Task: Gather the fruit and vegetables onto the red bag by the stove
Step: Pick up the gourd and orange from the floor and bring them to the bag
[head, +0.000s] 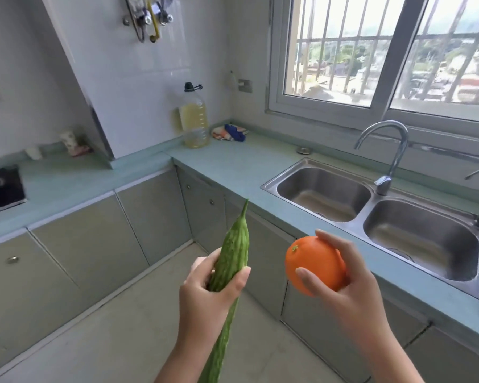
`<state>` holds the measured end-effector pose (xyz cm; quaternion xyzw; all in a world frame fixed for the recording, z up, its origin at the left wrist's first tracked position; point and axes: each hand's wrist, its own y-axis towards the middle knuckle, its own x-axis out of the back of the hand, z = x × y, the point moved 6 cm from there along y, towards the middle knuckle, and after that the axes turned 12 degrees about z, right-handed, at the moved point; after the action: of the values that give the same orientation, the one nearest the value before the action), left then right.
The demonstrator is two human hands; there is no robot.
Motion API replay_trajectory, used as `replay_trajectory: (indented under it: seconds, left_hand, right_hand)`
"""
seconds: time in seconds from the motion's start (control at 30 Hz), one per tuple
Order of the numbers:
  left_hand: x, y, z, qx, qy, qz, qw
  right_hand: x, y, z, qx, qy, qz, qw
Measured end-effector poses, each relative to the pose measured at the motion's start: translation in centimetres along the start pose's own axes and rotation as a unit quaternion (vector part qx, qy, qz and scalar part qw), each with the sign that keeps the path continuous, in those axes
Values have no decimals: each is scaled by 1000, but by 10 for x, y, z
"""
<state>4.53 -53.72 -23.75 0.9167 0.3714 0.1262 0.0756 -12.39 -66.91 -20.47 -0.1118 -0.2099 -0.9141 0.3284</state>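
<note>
Curled round the middle of a long green gourd (234,244), the left hand (205,294) holds it tilted, with the pointed tip up and away from the person and the lower end running down past the wrist and out of the bottom edge; thumb and fingers wrap it closely. Beside it, apart from it, the right hand (346,286) cups an orange (313,265), with the thumb across the near side, the fingers round the back and the stem dimple turned toward the gourd. Both are held in the air over the floor (122,327), in front of the cabinets (155,211). Beyond the right hand a steel double sink (368,205) is set in the pale green counter (233,161), with a curved tap (396,153) behind the divide and a barred window (343,64) above. Past the gourd's tip, in the counter's corner, stands a bottle (195,120) of yellow liquid, with a crumpled cloth (230,132) just to its right. Well off to the left of the left hand, the black stove (0,189) shows at the picture's edge
</note>
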Motion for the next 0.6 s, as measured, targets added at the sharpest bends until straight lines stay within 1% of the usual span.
replay_trajectory:
  seconds: [0.13, 0.3, 0.47, 0.6]
  left_hand:
    - [57, 14, 17, 9, -2, -39, 999]
    - [147, 33, 40, 16, 10, -104, 994]
    - [238, 36, 61, 32, 9, -161, 986]
    - [304, 21, 76, 52, 41, -201, 977]
  right_hand:
    - [-67, 35, 23, 26, 8, 60, 998]
    - [-162, 76, 55, 52, 20, 128, 990]
    - [-262, 102, 92, 84, 35, 200, 976]
    - [-338, 112, 116, 107, 51, 252, 961]
